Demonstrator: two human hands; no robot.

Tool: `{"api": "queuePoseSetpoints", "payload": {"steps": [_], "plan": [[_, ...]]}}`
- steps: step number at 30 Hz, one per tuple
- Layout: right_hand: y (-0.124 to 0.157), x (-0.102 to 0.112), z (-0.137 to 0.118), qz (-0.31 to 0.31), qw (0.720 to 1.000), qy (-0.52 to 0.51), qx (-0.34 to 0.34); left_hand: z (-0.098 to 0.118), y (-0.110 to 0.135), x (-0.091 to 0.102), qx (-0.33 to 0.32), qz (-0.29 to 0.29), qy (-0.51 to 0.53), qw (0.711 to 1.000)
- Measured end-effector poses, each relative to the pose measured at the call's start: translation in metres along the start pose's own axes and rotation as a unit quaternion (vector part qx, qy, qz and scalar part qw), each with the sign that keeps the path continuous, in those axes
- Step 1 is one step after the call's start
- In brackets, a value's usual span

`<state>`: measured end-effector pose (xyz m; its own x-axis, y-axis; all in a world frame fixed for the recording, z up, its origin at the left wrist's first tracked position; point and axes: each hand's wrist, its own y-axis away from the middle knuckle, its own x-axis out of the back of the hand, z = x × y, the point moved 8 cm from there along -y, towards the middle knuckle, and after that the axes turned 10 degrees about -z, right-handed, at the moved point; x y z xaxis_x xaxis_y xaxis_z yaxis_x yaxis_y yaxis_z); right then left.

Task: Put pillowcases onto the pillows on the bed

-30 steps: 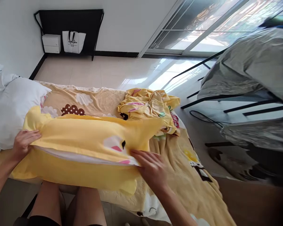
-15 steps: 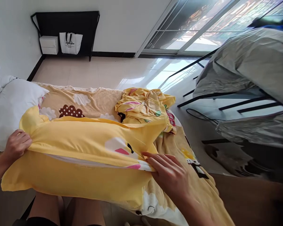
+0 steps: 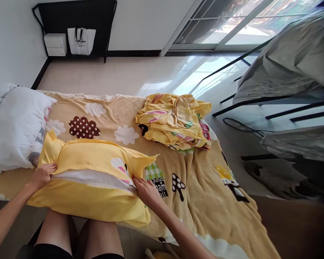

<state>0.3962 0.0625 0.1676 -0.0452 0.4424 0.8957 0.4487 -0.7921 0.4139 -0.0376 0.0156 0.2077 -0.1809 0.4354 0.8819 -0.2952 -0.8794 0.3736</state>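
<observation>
A yellow pillowcase lies at the near edge of the bed, filled with a white pillow that shows through its long gaping slit. My left hand is closed on the case's fabric at the left end of the slit. At the right end, beside a pink and white print, my right hand grips the cloth, its fingertips partly hidden in the folds. The case's upper corners stick out loosely past both hands.
A tan patterned blanket covers the bed. Crumpled yellow bedding lies at its far right, and a white pillow at the left. Grey-covered furniture stands on the right. A black shelf holds a white bag.
Both hands have drawn closer together with the pillowcase, the left moving right and the right moving left. The slit gapes wider and shows more white pillow. The view has shifted a little.
</observation>
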Motion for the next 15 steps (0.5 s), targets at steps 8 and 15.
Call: {"api": "queuePoseSetpoints", "payload": {"steps": [8, 15], "plan": [[-0.056, 0.089, -0.080, 0.165, 0.966, -0.198, -0.003, 0.078, -0.011, 0.050, -0.168, 0.143, -0.052, 0.974], [-0.074, 0.017, -0.106, 0.082, 0.932, -0.336, 0.111, -0.071, 0.028, 0.000, 0.185, 0.042, 0.267, 0.945]]}}
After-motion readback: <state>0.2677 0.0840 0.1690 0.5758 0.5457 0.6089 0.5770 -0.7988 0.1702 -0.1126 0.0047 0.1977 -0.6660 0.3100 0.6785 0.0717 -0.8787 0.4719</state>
